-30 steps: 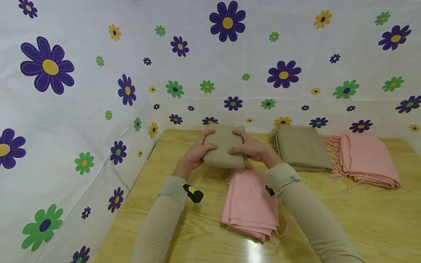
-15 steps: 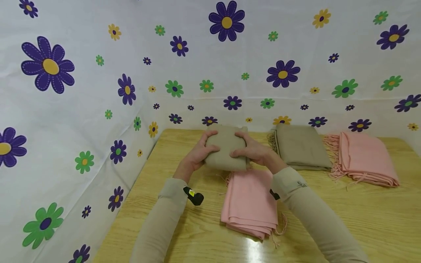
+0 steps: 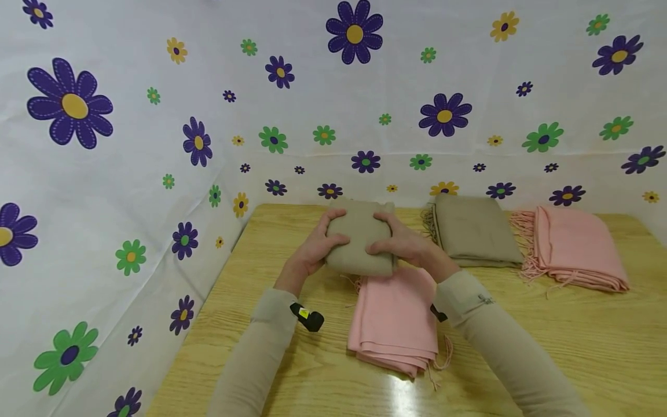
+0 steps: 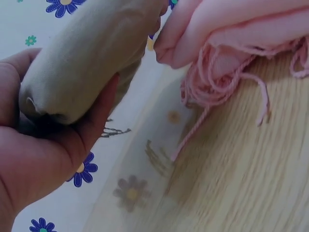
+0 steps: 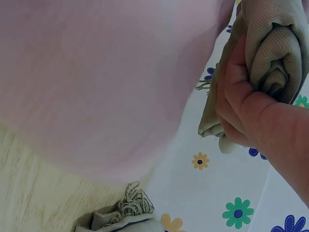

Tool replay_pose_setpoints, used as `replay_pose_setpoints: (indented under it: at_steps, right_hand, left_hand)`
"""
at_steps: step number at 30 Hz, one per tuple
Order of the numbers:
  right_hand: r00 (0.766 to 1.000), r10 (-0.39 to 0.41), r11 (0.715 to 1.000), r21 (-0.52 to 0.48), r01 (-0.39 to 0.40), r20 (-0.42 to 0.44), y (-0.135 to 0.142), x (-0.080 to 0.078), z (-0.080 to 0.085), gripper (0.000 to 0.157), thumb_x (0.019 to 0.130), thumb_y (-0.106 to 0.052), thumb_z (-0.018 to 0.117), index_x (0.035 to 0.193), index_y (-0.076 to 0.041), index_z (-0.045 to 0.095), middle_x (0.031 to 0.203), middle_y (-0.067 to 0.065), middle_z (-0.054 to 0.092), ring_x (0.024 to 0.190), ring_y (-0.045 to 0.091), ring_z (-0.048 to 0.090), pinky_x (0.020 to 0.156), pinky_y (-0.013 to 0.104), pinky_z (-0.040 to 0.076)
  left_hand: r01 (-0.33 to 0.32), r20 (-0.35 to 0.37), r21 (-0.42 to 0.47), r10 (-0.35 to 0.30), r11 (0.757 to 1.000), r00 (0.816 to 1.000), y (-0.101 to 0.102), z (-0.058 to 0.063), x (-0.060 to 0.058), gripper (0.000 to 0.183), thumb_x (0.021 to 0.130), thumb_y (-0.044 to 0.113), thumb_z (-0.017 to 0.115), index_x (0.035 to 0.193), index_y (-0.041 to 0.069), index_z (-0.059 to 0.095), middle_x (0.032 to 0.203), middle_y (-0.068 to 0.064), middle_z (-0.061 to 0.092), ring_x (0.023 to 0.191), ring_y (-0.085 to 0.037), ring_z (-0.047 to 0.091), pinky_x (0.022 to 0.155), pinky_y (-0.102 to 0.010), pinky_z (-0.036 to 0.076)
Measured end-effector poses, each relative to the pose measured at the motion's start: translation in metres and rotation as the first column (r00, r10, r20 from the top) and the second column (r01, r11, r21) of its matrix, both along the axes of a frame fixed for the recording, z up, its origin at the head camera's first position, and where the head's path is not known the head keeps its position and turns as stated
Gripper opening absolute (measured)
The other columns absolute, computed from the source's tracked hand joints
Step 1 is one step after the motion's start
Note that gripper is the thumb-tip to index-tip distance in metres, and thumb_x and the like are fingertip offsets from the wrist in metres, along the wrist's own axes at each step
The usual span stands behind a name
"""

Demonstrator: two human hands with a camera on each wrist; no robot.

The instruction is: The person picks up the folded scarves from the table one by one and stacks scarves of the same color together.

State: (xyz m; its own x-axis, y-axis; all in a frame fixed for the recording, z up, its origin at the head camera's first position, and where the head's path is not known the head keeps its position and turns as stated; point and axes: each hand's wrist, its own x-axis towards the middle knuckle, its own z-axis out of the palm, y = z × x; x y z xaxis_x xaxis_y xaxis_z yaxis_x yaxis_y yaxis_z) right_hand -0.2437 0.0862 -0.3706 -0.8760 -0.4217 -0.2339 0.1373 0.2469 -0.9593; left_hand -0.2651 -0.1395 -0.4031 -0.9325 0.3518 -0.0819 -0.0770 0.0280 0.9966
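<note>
A beige scarf [image 3: 359,240], folded and rolled into a thick bundle, is held above the table's far part by both hands. My left hand [image 3: 315,243] grips its left side, thumb on the near face and fingers round the edge. On the right side, my right hand [image 3: 409,238] grips it the same way. The rolled end [image 5: 277,58] shows its spiral layers in the right wrist view, and some dark fringe hangs beyond it. Just in front lies a folded pink scarf [image 3: 396,324]; its fringe [image 4: 212,79] is seen in the left wrist view.
Toward the back right lie another folded beige scarf [image 3: 474,229] and, beside it, another folded pink scarf [image 3: 581,249], both fringed on their left sides. The wooden table [image 3: 307,376] meets a white flowered cloth [image 3: 307,35] at the back and left.
The beige scarf and both hands have shifted slightly right and toward me. The grip looks the same, and the other scarves stay where they lie.
</note>
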Motion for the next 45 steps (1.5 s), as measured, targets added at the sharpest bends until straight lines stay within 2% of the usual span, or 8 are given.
replay_pose_setpoints:
  at_steps: [12,19,28,45]
  right_hand:
    - [1.0,0.002,0.999,0.044,0.0,-0.031,0.007,0.011,-0.005,0.094,0.087,-0.016,0.073,0.159,-0.016,0.013,0.157,0.024,0.017,0.137,0.039,0.034,0.109,0.049,0.036]
    - [0.999,-0.008,1.0,0.018,0.009,-0.032,0.011,0.016,-0.005,0.095,0.086,-0.014,0.074,0.159,-0.016,0.013,0.157,0.025,0.016,0.137,0.039,0.032,0.108,0.049,0.036]
    - [0.999,-0.004,1.0,-0.006,0.004,-0.051,0.014,0.023,-0.004,0.095,0.086,-0.012,0.074,0.158,-0.015,0.013,0.155,0.025,0.019,0.135,0.038,0.035,0.105,0.046,0.038]
    - [0.996,-0.001,1.0,0.0,0.001,-0.092,0.025,0.039,0.0,0.095,0.087,-0.016,0.074,0.159,-0.015,0.012,0.154,0.025,0.021,0.134,0.039,0.037,0.105,0.049,0.038]
  left_hand:
    - [0.003,-0.002,-0.012,-0.003,1.0,1.0,0.005,-0.001,0.012,0.066,0.089,0.006,0.064,0.146,0.027,0.036,0.154,-0.012,0.018,0.13,-0.034,0.032,0.101,-0.045,0.036]
    - [0.015,-0.018,-0.002,-0.015,1.0,1.0,0.008,0.0,0.016,0.068,0.089,0.004,0.064,0.147,0.023,0.034,0.155,-0.013,0.018,0.132,-0.034,0.032,0.104,-0.044,0.035]
    - [0.032,-0.049,0.006,-0.032,0.999,0.998,0.01,0.004,0.024,0.067,0.09,0.005,0.063,0.147,0.022,0.034,0.154,-0.013,0.02,0.13,-0.033,0.033,0.102,-0.043,0.037]
    - [0.066,-0.084,-0.016,-0.067,0.998,0.994,0.016,0.009,0.036,0.068,0.09,0.006,0.064,0.148,0.022,0.033,0.154,-0.014,0.021,0.13,-0.033,0.034,0.104,-0.044,0.036]
